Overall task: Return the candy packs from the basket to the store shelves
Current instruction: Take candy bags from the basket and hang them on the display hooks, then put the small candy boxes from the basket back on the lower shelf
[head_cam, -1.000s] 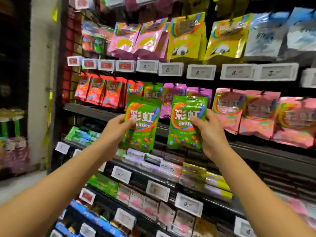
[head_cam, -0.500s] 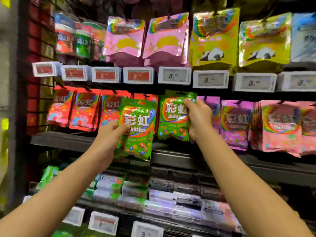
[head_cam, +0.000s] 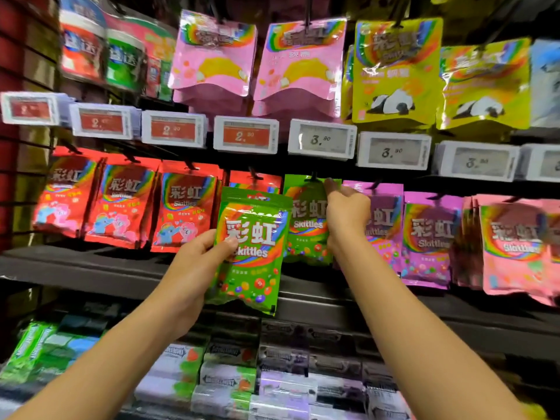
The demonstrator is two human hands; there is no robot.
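My left hand (head_cam: pixel 197 262) grips a green Skittles pack (head_cam: pixel 254 253) by its left edge, holding it upright in front of the shelf. My right hand (head_cam: pixel 345 216) holds a second green Skittles pack (head_cam: pixel 304 219) by its right top corner, up at a black peg hook (head_cam: pixel 313 177) between the red packs and the purple packs. Whether that pack hangs on the hook cannot be told. No basket is in view.
Red Skittles packs (head_cam: pixel 121 201) hang to the left, purple packs (head_cam: pixel 424 234) and pink packs (head_cam: pixel 515 244) to the right. Price tags (head_cam: pixel 321 140) run above the row, with pink and yellow pouches higher up. A dark shelf ledge (head_cam: pixel 91 265) lies below, over gum boxes.
Both hands moved closer to the shelf. My right hand raised its green pack up to the peg hook; my left hand kept its pack slightly lower and in front.
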